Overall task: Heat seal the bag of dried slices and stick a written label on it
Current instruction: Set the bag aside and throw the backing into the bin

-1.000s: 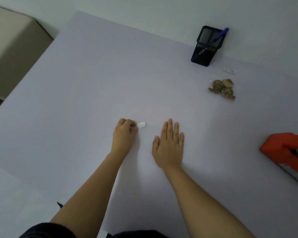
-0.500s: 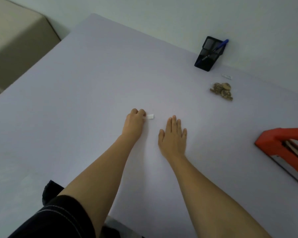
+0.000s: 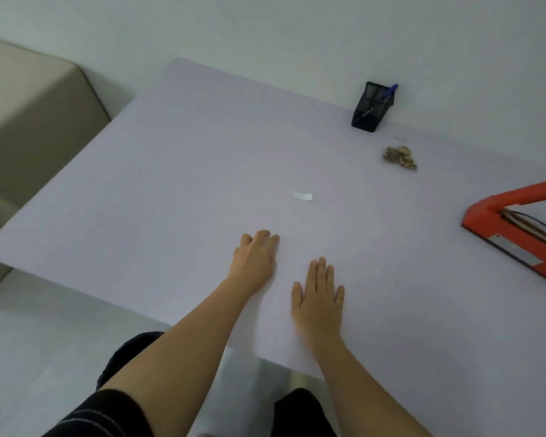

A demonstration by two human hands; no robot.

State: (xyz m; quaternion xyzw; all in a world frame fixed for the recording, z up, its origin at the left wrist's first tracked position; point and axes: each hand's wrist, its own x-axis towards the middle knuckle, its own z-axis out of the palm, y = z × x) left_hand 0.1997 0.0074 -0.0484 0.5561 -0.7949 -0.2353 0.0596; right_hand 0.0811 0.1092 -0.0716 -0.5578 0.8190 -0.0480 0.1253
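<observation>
Both hands rest empty — left hand loosely curled, right hand flat. Label lies beyond them, bag of dried slices far right — best fetch it, flattening its mouth for sealing.

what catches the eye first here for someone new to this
The orange-red heat sealer at the right edge stands out most against the pale table. Next come the left hand and right hand on it near the front, with a small white label lying apart beyond them.
</observation>
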